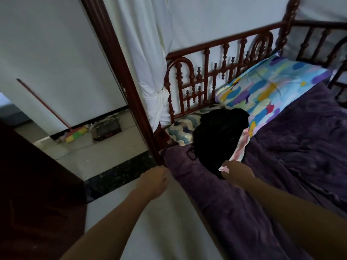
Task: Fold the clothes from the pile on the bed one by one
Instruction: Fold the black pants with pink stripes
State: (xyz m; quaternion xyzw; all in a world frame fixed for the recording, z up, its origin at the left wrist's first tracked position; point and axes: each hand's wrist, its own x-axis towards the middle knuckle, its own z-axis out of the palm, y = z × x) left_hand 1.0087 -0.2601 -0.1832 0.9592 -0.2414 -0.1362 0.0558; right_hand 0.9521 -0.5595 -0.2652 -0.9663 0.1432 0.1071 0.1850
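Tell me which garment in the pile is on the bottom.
The pink-and-white garment: only its edge shows from under the black garment heaped on it, its corner by the right hand.

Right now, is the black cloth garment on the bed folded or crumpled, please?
Crumpled: the black cloth garment lies in a rumpled heap.

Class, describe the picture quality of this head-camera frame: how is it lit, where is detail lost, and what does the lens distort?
Head view: dim, flat light, no glare. Head view: the black garment shows as a dark mass, folds lost. Head view: left hand and right hand look soft, slightly blurred. Head view: the wide lens bows the bedpost.
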